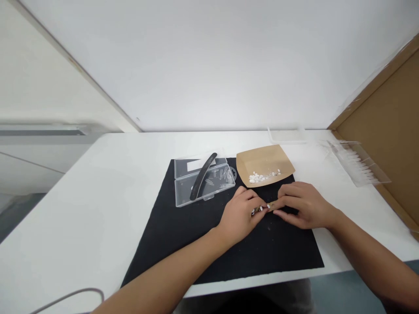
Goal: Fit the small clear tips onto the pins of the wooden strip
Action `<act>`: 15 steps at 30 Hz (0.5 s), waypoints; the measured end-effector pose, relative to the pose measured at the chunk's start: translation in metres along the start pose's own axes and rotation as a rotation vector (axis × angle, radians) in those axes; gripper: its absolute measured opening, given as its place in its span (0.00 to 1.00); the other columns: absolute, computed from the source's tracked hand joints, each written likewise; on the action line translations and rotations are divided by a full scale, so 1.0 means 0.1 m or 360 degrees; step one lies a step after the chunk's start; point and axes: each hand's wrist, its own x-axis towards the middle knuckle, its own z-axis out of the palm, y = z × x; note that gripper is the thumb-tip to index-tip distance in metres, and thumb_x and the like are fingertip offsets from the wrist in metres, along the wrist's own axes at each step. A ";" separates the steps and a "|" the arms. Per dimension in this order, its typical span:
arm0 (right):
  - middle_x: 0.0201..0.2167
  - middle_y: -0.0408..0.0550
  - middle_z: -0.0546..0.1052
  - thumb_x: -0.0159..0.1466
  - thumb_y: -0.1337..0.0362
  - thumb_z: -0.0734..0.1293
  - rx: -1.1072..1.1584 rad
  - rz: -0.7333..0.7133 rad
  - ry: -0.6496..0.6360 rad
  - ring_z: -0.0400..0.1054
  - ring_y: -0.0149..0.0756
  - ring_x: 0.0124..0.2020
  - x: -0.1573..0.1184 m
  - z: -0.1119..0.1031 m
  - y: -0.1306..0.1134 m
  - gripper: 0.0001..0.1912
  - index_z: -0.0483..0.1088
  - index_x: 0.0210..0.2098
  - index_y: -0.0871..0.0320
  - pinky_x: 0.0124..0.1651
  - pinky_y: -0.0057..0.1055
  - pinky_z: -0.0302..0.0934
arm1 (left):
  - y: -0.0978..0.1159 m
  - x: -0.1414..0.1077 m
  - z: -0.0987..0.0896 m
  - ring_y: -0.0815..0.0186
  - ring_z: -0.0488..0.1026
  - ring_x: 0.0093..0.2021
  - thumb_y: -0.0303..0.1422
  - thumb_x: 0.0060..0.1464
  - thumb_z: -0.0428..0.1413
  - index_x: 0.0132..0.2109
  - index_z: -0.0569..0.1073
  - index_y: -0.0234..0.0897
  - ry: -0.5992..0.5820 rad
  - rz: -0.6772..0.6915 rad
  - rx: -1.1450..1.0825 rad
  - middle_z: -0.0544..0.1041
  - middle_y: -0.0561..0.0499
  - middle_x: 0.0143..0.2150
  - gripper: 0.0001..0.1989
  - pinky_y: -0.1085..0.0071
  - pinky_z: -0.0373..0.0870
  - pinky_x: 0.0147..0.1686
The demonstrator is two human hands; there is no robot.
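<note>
Over the black mat (pixel 262 248), both hands meet at a narrow tan strip (pixel 271 206) with small white nail-tip-like pieces on or beside it. My left hand (pixel 240 213) is closed in a pinch around the strip's left part, and a small white piece (pixel 261 209) shows by its fingertips. On the right end, my right hand (pixel 303 205) grips the strip between thumb and fingers. Fingers hide much of the strip. Just behind the hands, a brown paper tray (pixel 262 158) holds a heap of small white pieces (pixel 258 178).
An open clear plastic case (pixel 183 194) with several clear nail tips (pixel 225 175) lies at the mat's back left. A curved black nail file (pixel 203 176) rests across it. Another clear case of nail tips (pixel 358 165) is at right, beside a cardboard panel (pixel 386 100). A wall stands behind.
</note>
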 end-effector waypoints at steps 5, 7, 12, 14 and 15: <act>0.33 0.44 0.79 0.70 0.64 0.69 -0.0130 0.0355 0.0128 0.71 0.34 0.31 -0.18 -0.28 0.27 0.04 0.77 0.43 0.51 0.33 0.32 0.60 | -0.01 0.00 0.01 0.58 0.71 0.43 0.34 0.65 0.64 0.44 0.83 0.40 0.0013 -0.0002 -0.0011 0.80 0.47 0.41 0.04 0.62 0.70 0.43; 0.31 0.43 0.78 0.70 0.61 0.68 -0.0303 0.0545 0.0125 0.71 0.35 0.30 -0.30 -0.42 0.43 0.05 0.77 0.41 0.50 0.33 0.32 0.60 | -0.01 0.00 0.00 0.58 0.71 0.43 0.34 0.65 0.63 0.44 0.83 0.39 0.0014 0.0011 -0.0008 0.80 0.47 0.41 0.04 0.62 0.71 0.44; 0.33 0.43 0.80 0.68 0.58 0.66 -0.0553 0.1020 -0.0076 0.71 0.35 0.30 -0.56 -0.57 0.76 0.07 0.76 0.37 0.50 0.32 0.33 0.57 | -0.02 0.00 -0.01 0.58 0.72 0.43 0.36 0.64 0.64 0.44 0.82 0.40 -0.0011 0.0038 0.0017 0.80 0.47 0.41 0.05 0.61 0.70 0.44; 0.35 0.43 0.81 0.66 0.59 0.67 -0.0515 0.1076 -0.0163 0.72 0.36 0.32 -0.59 -0.56 0.82 0.06 0.76 0.37 0.50 0.33 0.33 0.58 | -0.03 -0.01 -0.02 0.57 0.71 0.44 0.37 0.61 0.68 0.44 0.81 0.40 -0.0019 0.0050 0.0023 0.80 0.47 0.42 0.08 0.61 0.71 0.45; 0.36 0.43 0.81 0.66 0.59 0.67 -0.0492 0.1081 -0.0193 0.73 0.36 0.33 -0.59 -0.55 0.83 0.06 0.77 0.37 0.50 0.34 0.33 0.58 | -0.03 -0.01 -0.02 0.57 0.71 0.44 0.38 0.59 0.69 0.44 0.81 0.39 -0.0023 0.0056 0.0027 0.80 0.46 0.42 0.10 0.61 0.71 0.45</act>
